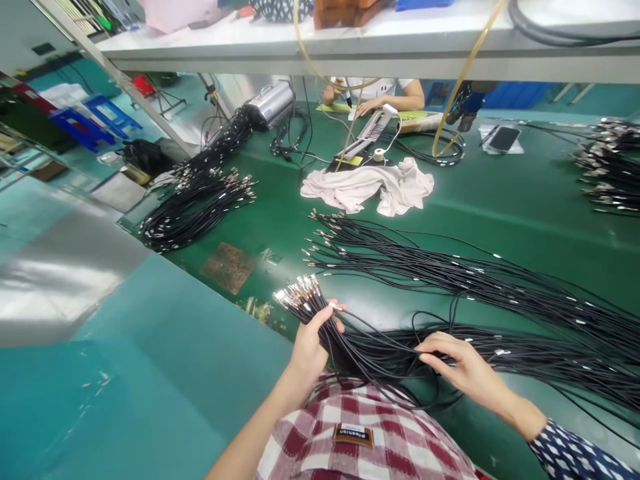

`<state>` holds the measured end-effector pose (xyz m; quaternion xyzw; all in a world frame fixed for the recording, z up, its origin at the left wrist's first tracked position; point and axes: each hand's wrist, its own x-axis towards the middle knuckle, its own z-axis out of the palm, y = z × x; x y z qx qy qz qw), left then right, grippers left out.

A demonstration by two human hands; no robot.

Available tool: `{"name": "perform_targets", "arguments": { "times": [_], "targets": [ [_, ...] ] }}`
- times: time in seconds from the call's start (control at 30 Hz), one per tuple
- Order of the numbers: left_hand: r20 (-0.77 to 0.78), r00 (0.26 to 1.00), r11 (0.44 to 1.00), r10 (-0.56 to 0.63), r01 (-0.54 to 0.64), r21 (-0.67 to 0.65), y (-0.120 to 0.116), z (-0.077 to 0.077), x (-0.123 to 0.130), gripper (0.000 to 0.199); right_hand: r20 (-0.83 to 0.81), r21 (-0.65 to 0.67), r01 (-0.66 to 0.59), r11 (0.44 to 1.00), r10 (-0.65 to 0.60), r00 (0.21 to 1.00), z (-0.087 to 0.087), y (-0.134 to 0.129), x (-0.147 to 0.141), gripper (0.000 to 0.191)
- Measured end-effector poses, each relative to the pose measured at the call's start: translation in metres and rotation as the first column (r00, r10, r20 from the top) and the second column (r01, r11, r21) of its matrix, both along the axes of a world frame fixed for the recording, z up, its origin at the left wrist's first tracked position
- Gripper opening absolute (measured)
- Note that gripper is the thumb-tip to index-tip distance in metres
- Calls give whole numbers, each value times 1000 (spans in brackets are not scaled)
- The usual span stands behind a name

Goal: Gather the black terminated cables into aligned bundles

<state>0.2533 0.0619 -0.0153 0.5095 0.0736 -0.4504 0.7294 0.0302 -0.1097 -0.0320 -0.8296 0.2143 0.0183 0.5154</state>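
Wires, black and thin, are sitting in a bunch in the left hand, just above the person's red and white checked clothes. The fingers of the left hand are wrapping around the bunch, and shiny metal ends are poking out past them. The right hand is reaching over the same bunch, farther along. Its thumb and first finger are pinching together on thin black wire, but I cannot tell if it is one piece or more. The long part of the bunch is running off to the right along the green desk.

Just behind, a second pile of black wires is lying flat, with its metal ends pointing left. A crumpled pale cloth is lying behind that pile. A looped heap of wires is resting near the left edge of the desk, and another heap is resting at the far right. A dark phone is lying on a clear bag. Across the desk, another person is holding a dark tool.
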Motion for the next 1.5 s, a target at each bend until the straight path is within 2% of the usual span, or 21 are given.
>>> {"name": "perform_targets", "arguments": {
  "times": [0.1, 0.2, 0.27, 0.37, 0.4, 0.47, 0.57, 0.63, 0.7, 0.77, 0.8, 0.83, 0.87, 0.93, 1.0, 1.1, 1.23, 1.37, 1.5],
  "targets": [
    [-5, 1000, 999, -30, 30, -10, 1, 0, 0, 23, -40, 138, 5, 990, 1, 999, 7, 8, 13, 23],
    [3, 1000, 1000, -30, 30, 5, 2, 1, -1, 24, -7, 277, 16, 961, -15, 1000, 8, 16, 31, 28],
    [9, 1000, 1000, -19, 19, 12, 2, 2, -3, 24, 17, 326, 107, 939, -119, 993, 6, 16, 42, 31],
    [29, 999, 1000, -19, 18, 15, 3, 4, -5, 24, 42, 344, 318, 883, -353, 935, 6, 16, 58, 31],
    [47, 998, 999, -30, 29, 13, 4, 5, -6, 24, 58, 330, 354, 875, -393, 918, 8, 18, 65, 31],
    [72, 996, 999, -51, 51, 2, 4, 8, -7, 23, 94, 267, 336, 903, -371, 924, 16, 29, 82, 29],
    [33, 999, 999, -42, 42, -20, 4, 10, -8, 22, 82, 104, 206, 973, -215, 973, 27, 53, 106, 28],
    [-4, 1000, 1000, -16, 16, -25, 5, 9, -8, 18, 41, 46, 106, 993, -108, 993, 27, 63, 117, 30],
    [-36, 999, 999, 9, -10, -42, 6, 7, -8, 16, 22, 104, -36, 994, 34, 999, 19, 55, 122, 33],
    [-64, 998, 997, 25, -30, -73, 6, 6, -9, 17, -19, 67, -132, 989, 133, 991, 4, 31, 126, 36],
    [-73, 997, 996, 28, -35, -87, 5, 5, -9, 18, -65, -31, -137, 990, 135, 989, -5, 14, 127, 34],
    [-74, 997, 995, 26, -33, -94, 4, 5, -9, 18, -136, -217, -108, 970, 79, 987, -15, -3, 130, 29],
    [-67, 998, 995, 21, -28, -98, 3, 5, -9, 18, -177, -325, -71, 943, 13, 984, -25, -19, 132, 22],
    [-46, 999, 995, 10, -15, -101, 1, 4, -8, 17, -231, -465, -42, 884, -76, 970, -44, -43, 138, 14],
    [-23, 1000, 995, 7, -9, -99, 0, 4, -8, 15, -256, -527, -60, 848, -91, 962, -58, -53, 142, 11],
    [-4, 1000, 997, 7, -7, -82, 0, 3, -7, 14, -269, -593, -113, 797, -64, 961, -70, -48, 145, 4],
    [-17, 1000, 997, -18, 17, -73, 1, -1, -4, 18, -262, -629, -118, 768, -67, 963, -76, -38, 142, 7],
    [-38, 999, 995, -33, 29, -97, 1, -3, -2, 13, -243, -627, -61, 777, -121, 962, -78, -38, 139, 10],
    [-50, 998, 993, -42, 36, -117, 3, -1, -3, 13, -210, -564, -2, 826, -141, 968, -74, -40, 142, 9]
  ]
}}
